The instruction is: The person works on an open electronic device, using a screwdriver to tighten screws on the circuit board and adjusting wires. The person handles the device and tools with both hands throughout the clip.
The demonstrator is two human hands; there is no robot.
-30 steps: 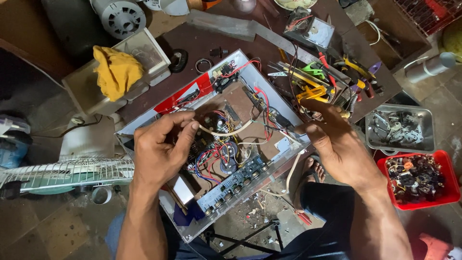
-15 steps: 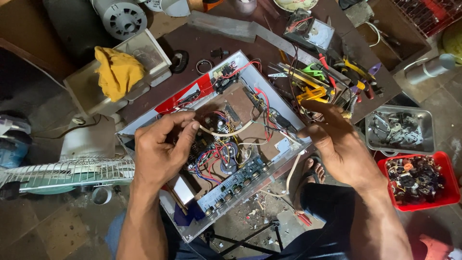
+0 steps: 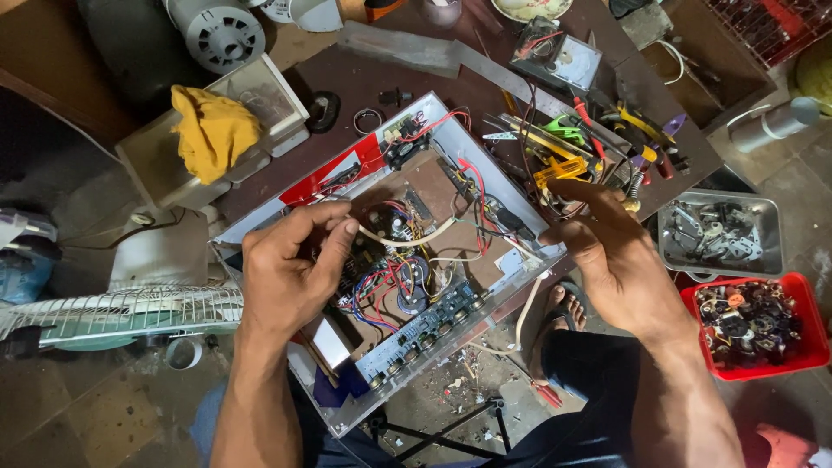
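Note:
An open metal chassis [image 3: 511,286] full of circuit boards and coloured wires lies tilted across a brown bench. My left hand [image 3: 290,269] rests on its left side and pinches a beige wire [image 3: 407,238] between thumb and forefinger. That wire arcs right over the boards. My right hand [image 3: 611,251] is at the chassis's right edge, fingers curled by the rim; what its fingertips pinch is hidden. A blue control board [image 3: 425,334] with a row of knobs runs along the near side.
Pliers and screwdrivers [image 3: 598,139] lie heaped at the back right. A grey tray [image 3: 719,234] and a red tray [image 3: 758,325] of small parts stand on the right. A yellow cloth [image 3: 212,130] lies on a box at left, a fan grille [image 3: 113,312] below it.
Both hands have stayed almost still on the chassis; the left thumb and forefinger keep their pinch on the beige wire.

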